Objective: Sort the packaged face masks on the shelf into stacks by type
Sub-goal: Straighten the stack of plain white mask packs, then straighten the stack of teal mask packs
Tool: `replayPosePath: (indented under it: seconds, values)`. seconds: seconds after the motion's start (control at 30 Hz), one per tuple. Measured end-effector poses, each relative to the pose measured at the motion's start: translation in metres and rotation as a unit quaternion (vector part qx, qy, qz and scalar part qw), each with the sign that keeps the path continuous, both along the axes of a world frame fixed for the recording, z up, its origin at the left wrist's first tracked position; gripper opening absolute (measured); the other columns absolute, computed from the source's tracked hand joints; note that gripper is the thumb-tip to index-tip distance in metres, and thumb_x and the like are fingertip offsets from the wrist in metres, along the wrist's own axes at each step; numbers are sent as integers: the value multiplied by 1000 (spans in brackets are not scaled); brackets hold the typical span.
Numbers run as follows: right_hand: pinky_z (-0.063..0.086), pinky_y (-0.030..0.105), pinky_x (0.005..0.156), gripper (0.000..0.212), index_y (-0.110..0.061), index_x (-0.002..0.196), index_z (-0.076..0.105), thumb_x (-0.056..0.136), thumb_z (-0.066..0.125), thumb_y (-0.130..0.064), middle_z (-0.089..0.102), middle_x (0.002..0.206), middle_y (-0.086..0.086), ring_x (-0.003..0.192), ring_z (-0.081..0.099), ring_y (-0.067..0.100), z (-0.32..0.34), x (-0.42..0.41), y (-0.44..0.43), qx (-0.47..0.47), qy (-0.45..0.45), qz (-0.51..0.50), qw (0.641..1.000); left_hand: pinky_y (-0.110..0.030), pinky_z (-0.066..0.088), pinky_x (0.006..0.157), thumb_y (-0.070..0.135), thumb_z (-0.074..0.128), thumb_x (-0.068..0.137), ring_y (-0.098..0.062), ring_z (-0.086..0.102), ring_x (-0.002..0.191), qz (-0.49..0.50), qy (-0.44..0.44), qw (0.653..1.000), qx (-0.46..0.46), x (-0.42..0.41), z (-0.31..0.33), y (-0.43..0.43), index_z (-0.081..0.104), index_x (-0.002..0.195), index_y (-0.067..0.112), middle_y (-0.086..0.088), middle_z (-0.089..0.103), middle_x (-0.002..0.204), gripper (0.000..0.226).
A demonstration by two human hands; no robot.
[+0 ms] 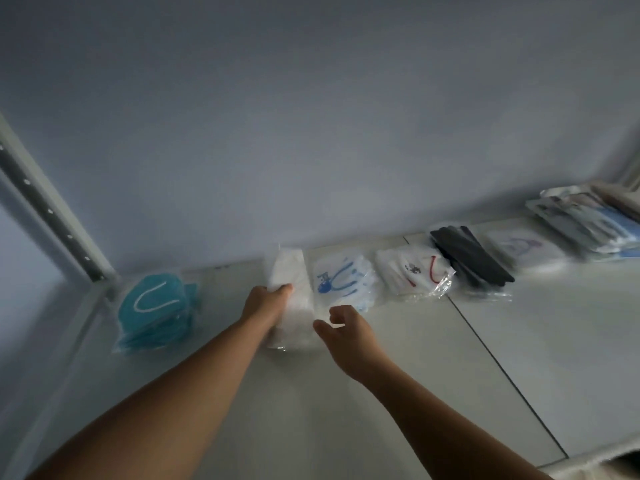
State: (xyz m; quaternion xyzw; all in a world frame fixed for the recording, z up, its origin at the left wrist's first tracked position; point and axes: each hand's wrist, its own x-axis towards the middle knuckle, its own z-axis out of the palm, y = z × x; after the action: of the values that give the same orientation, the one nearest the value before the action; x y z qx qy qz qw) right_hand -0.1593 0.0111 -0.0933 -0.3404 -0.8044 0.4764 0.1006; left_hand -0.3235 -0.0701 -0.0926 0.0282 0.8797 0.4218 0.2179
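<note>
Packaged face masks lie in a row along the back of a pale shelf (398, 393). My left hand (265, 303) grips the left edge of a stack of plain white masks (298, 306), thumb on top. My right hand (349, 332) hovers at that stack's right edge with fingers curled apart, holding nothing. To the left sits a teal mask stack (156, 310). To the right lie white masks with blue straps (341, 277), white masks with red straps (414, 271), a black mask stack (471, 259) and a pale pack with a purple strap (519, 245).
A mixed pile of packaged masks (588, 226) sits at the far right end. A perforated metal upright (52, 209) stands at the shelf's left corner. A grey wall (311, 133) runs behind. A seam (502, 368) splits the shelf board.
</note>
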Motion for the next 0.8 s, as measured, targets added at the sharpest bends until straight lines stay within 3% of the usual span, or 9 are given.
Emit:
replayPosePath:
  seconds: [0.17, 0.2, 0.27, 0.33, 0.47, 0.6, 0.67, 0.73, 0.8]
  values:
    - [45, 32, 102, 46, -17, 133, 54, 94, 63, -39, 54, 127, 0, 118, 50, 17, 15, -13, -8, 103, 25, -54, 993, -44, 53, 103, 69, 52, 83, -42, 64, 121, -46, 64, 993, -84, -13, -1, -9, 59, 136, -2, -24, 64, 135, 89]
    - [44, 32, 103, 44, -19, 132, 54, 94, 63, -38, 53, 124, -2, 118, 49, 16, 21, -17, -12, 122, 46, -59, 990, -42, 53, 100, 69, 51, 86, -41, 64, 120, -56, 94, 989, -98, -16, 5, -14, 62, 132, -1, -23, 66, 131, 84]
    - [46, 31, 99, 36, -20, 127, 57, 94, 63, -33, 54, 114, -4, 111, 51, 15, 34, -31, -22, 138, 97, -52, 984, -38, 50, 80, 54, 54, 93, -37, 67, 96, -78, 167, 980, -72, -23, 24, -27, 70, 98, 3, -18, 71, 97, 54]
    - [47, 30, 91, 31, -21, 121, 59, 93, 64, -31, 55, 106, -7, 101, 55, 14, 42, -53, -36, 124, 122, -26, 984, -36, 45, 70, 38, 58, 94, -31, 61, 78, -61, 216, 974, -21, -34, 46, -48, 65, 77, 12, -12, 64, 76, 32]
    - [47, 28, 81, 28, -18, 118, 63, 92, 64, -29, 66, 106, -1, 93, 63, 16, 41, -99, -71, 32, 100, 64, 992, -34, 50, 94, 32, 63, 90, -30, 68, 113, 75, 245, 967, 15, -79, 69, -113, 74, 109, 12, -9, 77, 115, 29]
    - [43, 27, 76, 32, -22, 106, 61, 83, 65, -44, 58, 86, -9, 83, 58, 16, 19, -135, -105, -56, -1, 155, 986, -43, 51, 100, 50, 63, 82, -39, 63, 123, 153, 170, 969, -96, -115, 48, -180, 70, 126, 19, -13, 70, 130, 55]
    - [46, 30, 71, 29, -25, 90, 54, 77, 66, -47, 51, 77, -8, 74, 56, 16, 10, -150, -117, -122, -38, 168, 977, -44, 49, 103, 62, 71, 74, -41, 59, 126, 176, 97, 971, -131, -123, 27, -200, 58, 140, 14, -18, 62, 138, 82]
    - [46, 31, 65, 23, -18, 82, 57, 82, 71, -38, 53, 73, 0, 63, 53, 16, 6, -160, -127, -203, -45, 149, 967, -41, 51, 104, 65, 78, 61, -39, 63, 124, 176, 36, 982, -60, -123, 14, -209, 54, 143, 5, -20, 63, 139, 104]
    - [47, 33, 65, 23, -9, 82, 63, 86, 71, -31, 56, 70, 6, 61, 53, 18, 4, -167, -135, -252, -41, 124, 959, -39, 54, 100, 51, 87, 68, -37, 67, 117, 168, 13, 986, 16, -123, 8, -210, 58, 138, -1, -22, 66, 134, 91]
